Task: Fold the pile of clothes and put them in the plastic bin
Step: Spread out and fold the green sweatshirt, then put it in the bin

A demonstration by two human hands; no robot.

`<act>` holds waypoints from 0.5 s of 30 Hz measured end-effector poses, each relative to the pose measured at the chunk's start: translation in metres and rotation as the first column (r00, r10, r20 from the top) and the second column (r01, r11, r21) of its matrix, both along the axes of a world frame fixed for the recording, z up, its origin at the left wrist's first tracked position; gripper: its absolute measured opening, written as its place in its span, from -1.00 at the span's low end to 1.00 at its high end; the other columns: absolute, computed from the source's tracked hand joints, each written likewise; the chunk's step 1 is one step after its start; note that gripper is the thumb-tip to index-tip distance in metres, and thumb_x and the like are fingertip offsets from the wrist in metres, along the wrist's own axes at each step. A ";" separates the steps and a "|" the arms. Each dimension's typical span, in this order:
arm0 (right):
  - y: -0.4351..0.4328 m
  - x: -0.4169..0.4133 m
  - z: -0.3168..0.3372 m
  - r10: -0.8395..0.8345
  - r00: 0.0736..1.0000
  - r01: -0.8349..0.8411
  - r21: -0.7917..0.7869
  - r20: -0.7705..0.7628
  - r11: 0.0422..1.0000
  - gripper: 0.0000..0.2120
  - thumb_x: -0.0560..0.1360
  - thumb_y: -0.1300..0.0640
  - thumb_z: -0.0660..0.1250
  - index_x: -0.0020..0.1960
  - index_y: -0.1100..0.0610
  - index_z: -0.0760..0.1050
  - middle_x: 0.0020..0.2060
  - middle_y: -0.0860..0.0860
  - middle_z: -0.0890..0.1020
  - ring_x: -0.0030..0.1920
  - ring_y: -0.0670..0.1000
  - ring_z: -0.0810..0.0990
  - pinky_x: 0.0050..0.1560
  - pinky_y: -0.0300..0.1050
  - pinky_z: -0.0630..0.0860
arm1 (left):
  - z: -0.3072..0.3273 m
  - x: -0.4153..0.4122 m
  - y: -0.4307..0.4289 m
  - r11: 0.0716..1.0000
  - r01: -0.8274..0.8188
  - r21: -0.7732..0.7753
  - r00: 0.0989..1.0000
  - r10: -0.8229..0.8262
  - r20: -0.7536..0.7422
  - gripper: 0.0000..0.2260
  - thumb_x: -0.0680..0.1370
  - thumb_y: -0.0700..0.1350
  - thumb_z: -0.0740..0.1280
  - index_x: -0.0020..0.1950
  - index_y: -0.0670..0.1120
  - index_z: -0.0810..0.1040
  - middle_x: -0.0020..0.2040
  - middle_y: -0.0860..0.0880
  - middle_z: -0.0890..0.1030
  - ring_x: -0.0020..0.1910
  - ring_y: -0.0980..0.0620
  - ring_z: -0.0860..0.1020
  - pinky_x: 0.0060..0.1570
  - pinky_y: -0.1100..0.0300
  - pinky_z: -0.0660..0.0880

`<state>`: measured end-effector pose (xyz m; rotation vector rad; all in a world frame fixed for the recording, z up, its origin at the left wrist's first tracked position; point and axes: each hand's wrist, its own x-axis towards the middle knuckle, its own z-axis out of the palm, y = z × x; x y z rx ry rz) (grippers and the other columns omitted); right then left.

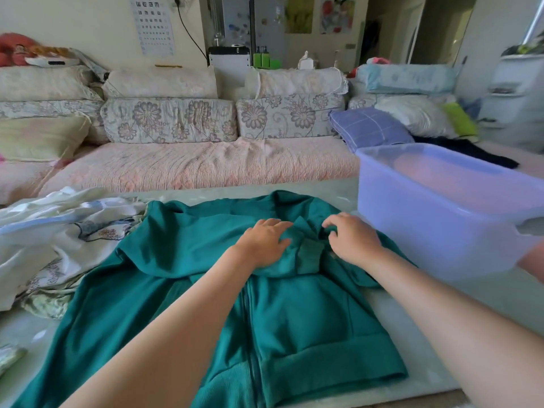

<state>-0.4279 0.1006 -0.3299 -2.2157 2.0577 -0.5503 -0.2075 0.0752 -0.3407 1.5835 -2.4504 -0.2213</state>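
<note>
While both bare forearms reached forward over the table, the left hand (265, 242) lay flat, fingers loosely spread, pressing on the teal zip-front knit jacket (294, 319). The right hand (353, 240) curled its fingers into the cloth by the collar. The jacket lay spread front-up on the pale green table (26, 331), hem nearest the camera, between a heap of white floral clothes (53, 240) and the translucent lavender plastic bin (435, 228).
</note>
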 end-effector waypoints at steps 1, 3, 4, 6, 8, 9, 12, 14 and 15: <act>-0.004 -0.010 0.001 -0.057 0.993 0.060 0.020 -0.102 0.998 -0.64 0.54 0.13 0.22 0.33 -0.03 0.47 0.31 -0.01 0.48 0.29 0.09 0.45 0.20 -0.02 0.42 | -0.002 -0.005 -0.005 1.000 -0.001 0.007 1.000 0.001 -0.005 -0.51 0.64 0.12 0.16 0.56 0.12 0.19 0.54 0.01 0.25 0.51 -0.05 0.17 0.44 -0.06 0.22; -0.009 -0.024 0.002 -0.164 0.934 0.201 0.088 -0.318 0.976 -0.54 0.48 0.05 0.29 0.37 0.02 0.37 0.31 0.06 0.42 0.29 0.13 0.40 0.11 0.00 0.40 | -0.005 -0.014 -0.012 1.000 0.001 0.015 1.000 -0.001 -0.002 -0.46 0.62 0.17 0.17 0.57 0.15 0.13 0.56 0.02 0.20 0.53 -0.04 0.11 0.46 -0.05 0.19; -0.010 -0.028 0.003 -0.208 0.894 0.277 0.124 -0.396 0.953 -0.50 0.44 0.02 0.31 0.36 0.04 0.35 0.27 0.08 0.42 0.27 0.13 0.41 0.05 -0.02 0.38 | -0.008 -0.018 -0.015 1.000 0.001 0.029 1.000 -0.002 0.008 -0.43 0.60 0.20 0.17 0.58 0.17 0.10 0.57 0.03 0.18 0.54 -0.03 0.09 0.47 -0.05 0.17; -0.011 -0.033 0.005 -0.267 0.843 0.394 0.199 -0.468 0.897 -0.52 0.38 0.01 0.32 0.28 0.05 0.37 0.17 0.05 0.46 0.20 0.11 0.46 -0.02 -0.06 0.38 | -0.014 -0.026 -0.022 0.995 -0.010 0.101 0.998 0.003 0.067 -0.39 0.58 0.26 0.17 0.58 0.18 0.06 0.58 0.04 0.15 0.55 -0.02 0.05 0.48 -0.05 0.11; -0.011 -0.034 0.007 -0.263 0.833 0.429 0.267 -0.487 0.863 -0.69 0.38 0.08 0.29 0.12 0.05 0.45 -0.07 -0.02 0.51 0.00 0.08 0.53 -0.09 -0.16 0.41 | -0.019 -0.034 -0.028 0.984 -0.036 0.172 0.983 0.004 0.183 -0.38 0.57 0.29 0.15 0.59 0.17 0.06 0.58 0.03 0.15 0.56 -0.04 0.02 0.49 -0.07 0.04; -0.011 -0.034 0.009 -0.253 0.841 0.423 0.289 -0.477 0.859 -0.80 0.39 0.15 0.27 0.02 0.06 0.46 -0.18 -0.03 0.50 -0.09 0.06 0.53 -0.12 -0.19 0.41 | -0.020 -0.038 -0.031 0.981 -0.049 0.186 0.976 0.007 0.220 -0.38 0.57 0.29 0.15 0.58 0.16 0.08 0.57 0.02 0.17 0.56 -0.05 0.04 0.48 -0.08 0.04; -0.013 -0.032 0.013 -0.287 0.890 0.379 0.226 -0.353 0.898 -0.92 0.43 0.27 0.27 -0.12 0.12 0.46 -0.17 0.01 0.54 -0.18 0.06 0.51 -0.16 -0.16 0.41 | -0.014 -0.048 -0.034 0.987 -0.056 0.154 0.985 0.030 0.168 -0.39 0.54 0.23 0.23 0.56 0.13 0.17 0.51 -0.03 0.27 0.50 -0.10 0.16 0.44 -0.09 0.15; -0.017 -0.030 0.020 -0.321 0.919 0.340 0.051 -0.229 0.939 -0.84 0.45 0.31 0.25 -0.01 0.16 0.51 -0.02 0.09 0.55 -0.11 0.16 0.55 -0.14 -0.11 0.40 | -0.010 -0.051 -0.033 0.996 -0.027 0.080 0.999 0.025 0.020 -0.43 0.51 0.10 0.30 0.50 0.10 0.26 0.42 -0.05 0.36 0.42 -0.11 0.26 0.39 -0.03 0.26; -0.019 -0.027 0.024 -0.321 0.933 0.315 -0.058 -0.164 0.947 -0.79 0.45 0.34 0.24 0.05 0.19 0.52 0.00 0.12 0.51 -0.11 0.21 0.55 -0.16 -0.08 0.41 | -0.008 -0.052 -0.032 0.999 -0.013 0.038 0.996 0.017 -0.090 -0.48 0.50 0.03 0.32 0.46 0.08 0.32 0.34 -0.04 0.41 0.35 -0.09 0.33 0.33 0.02 0.32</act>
